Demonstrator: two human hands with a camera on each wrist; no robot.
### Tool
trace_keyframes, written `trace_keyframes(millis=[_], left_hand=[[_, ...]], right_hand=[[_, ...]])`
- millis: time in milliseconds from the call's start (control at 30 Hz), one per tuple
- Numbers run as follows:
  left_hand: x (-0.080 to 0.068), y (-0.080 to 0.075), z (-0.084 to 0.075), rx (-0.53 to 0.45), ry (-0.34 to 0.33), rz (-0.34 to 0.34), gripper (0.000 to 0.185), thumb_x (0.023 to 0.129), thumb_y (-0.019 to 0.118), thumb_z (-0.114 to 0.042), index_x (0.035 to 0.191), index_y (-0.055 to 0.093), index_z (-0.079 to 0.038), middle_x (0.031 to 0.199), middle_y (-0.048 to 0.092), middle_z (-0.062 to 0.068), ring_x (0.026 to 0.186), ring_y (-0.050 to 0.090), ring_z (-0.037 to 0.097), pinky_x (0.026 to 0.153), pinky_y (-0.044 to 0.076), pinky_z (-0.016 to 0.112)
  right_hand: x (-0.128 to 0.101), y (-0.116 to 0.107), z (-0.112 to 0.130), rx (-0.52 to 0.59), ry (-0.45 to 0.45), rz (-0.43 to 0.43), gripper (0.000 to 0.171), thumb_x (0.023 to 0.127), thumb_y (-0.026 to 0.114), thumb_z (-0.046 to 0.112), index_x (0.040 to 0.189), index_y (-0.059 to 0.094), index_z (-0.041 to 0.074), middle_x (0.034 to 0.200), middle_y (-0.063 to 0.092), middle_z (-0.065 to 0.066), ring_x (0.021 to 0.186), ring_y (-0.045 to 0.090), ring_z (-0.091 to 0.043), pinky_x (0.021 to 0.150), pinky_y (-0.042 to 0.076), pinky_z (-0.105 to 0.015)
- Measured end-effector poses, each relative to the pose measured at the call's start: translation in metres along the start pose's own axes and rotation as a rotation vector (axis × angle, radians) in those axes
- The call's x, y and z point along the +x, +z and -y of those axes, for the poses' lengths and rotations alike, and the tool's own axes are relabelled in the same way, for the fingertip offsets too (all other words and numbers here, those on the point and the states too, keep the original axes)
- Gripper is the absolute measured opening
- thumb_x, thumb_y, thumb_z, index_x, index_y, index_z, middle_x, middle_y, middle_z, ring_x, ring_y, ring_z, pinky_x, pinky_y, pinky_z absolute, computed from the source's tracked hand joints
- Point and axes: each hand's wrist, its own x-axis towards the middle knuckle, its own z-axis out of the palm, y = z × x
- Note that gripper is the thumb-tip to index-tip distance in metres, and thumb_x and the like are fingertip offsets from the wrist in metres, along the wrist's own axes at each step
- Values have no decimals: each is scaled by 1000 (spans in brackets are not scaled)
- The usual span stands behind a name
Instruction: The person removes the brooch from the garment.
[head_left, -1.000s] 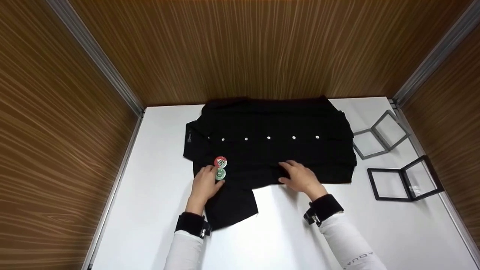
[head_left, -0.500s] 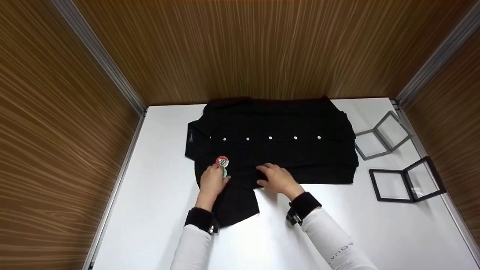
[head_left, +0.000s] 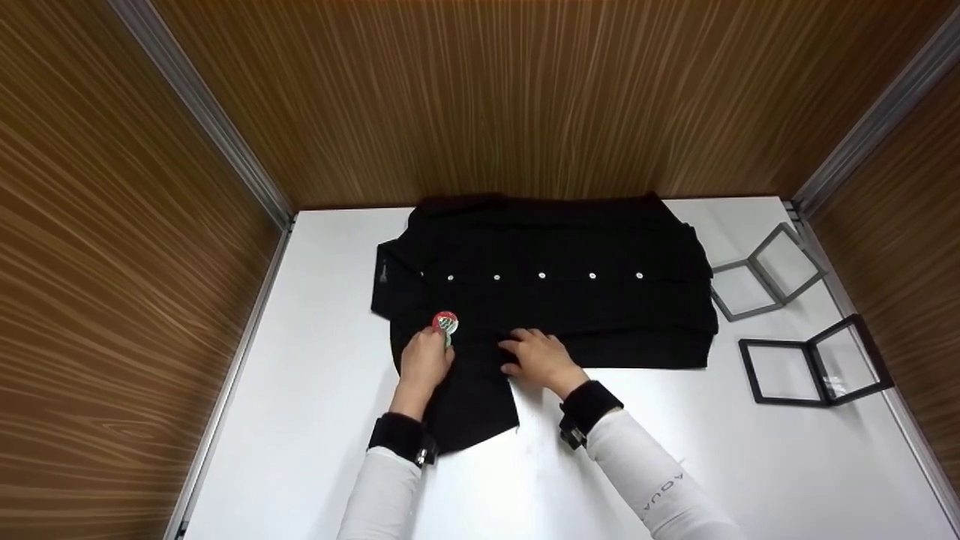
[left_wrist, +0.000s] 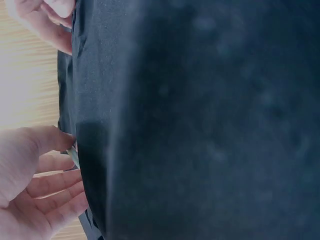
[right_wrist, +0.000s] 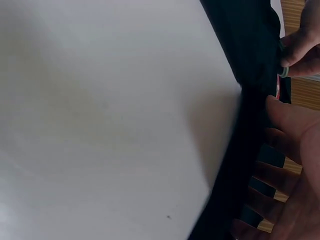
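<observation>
Since a second ago your right hand [head_left: 538, 358] slid left along the black shirt's [head_left: 555, 300] near hem, closing toward your left hand [head_left: 425, 362]. Left fingers now pinch the green badge [head_left: 448, 341], mostly covered, just below the red badge [head_left: 445, 322] on the shirt; right fingers lie relaxed, pressing the fabric. Shirt lies spread across the white tabletop [head_left: 315, 300], two open frames [head_left: 814, 367] off its right edge.
</observation>
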Motion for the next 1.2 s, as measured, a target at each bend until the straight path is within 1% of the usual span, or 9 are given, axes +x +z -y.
trace_keyframes(millis=[100,233,333,433,600,767,933,1033,1200], left_hand=[[0,-1,0,-7,-6,1,15,79,73,-8,90,68,0,81,64,16,76,65,36,62,53,49],[1,-2,1,-30,6,-1,23,81,69,-6,104,70,-3,85,65,17,76,66,36,63,53,48],[1,-1,1,-52,15,-16,23,81,67,-5,105,71,-4,85,64,17,76,66,37,64,53,48],[2,-1,1,-78,5,-39,18,82,68,-5,100,70,-1,81,62,17,74,66,38,63,53,49],[3,-1,3,-160,-80,-54,15,86,71,-10,99,70,-3,82,62,14,75,66,38,64,53,50],[2,-2,6,-304,-194,-50,16,87,70,-10,103,72,-5,90,67,11,82,67,32,69,53,47],[2,-3,8,-436,-233,-49,19,86,69,-5,104,72,-2,94,69,11,84,67,24,74,54,41],[1,-4,9,-525,-256,-51,20,85,68,-1,105,71,1,94,69,12,84,67,23,75,55,37],[-1,-5,11,-673,-359,-54,25,83,66,4,108,68,5,94,69,15,84,69,25,73,56,35]], right_hand=[[-1,1,-1,-2,10,3,47,95,58,50,130,65,20,143,50,-11,130,46,-33,100,39,-58],[-1,3,-1,-17,22,-1,49,95,53,56,129,66,23,144,49,-8,130,45,-31,99,40,-58],[-1,5,0,-17,45,-10,50,95,52,58,128,67,24,144,49,-7,130,45,-31,98,40,-59],[-1,8,1,-17,73,-24,52,93,52,60,129,66,25,144,49,-5,131,45,-30,99,39,-59],[0,16,4,-5,97,-65,54,91,56,61,129,66,24,143,49,-6,131,44,-30,100,38,-60],[-1,21,6,4,95,-91,54,87,68,53,129,64,20,143,48,-9,132,43,-32,100,38,-61],[-2,22,8,5,98,-105,53,86,72,48,130,63,19,144,48,-9,133,42,-32,101,38,-60],[-3,24,7,1,99,-120,52,86,73,47,129,64,19,144,48,-9,133,42,-32,102,38,-60],[-3,27,6,1,101,-134,52,85,73,47,128,64,20,144,48,-9,133,42,-32,102,37,-60]])
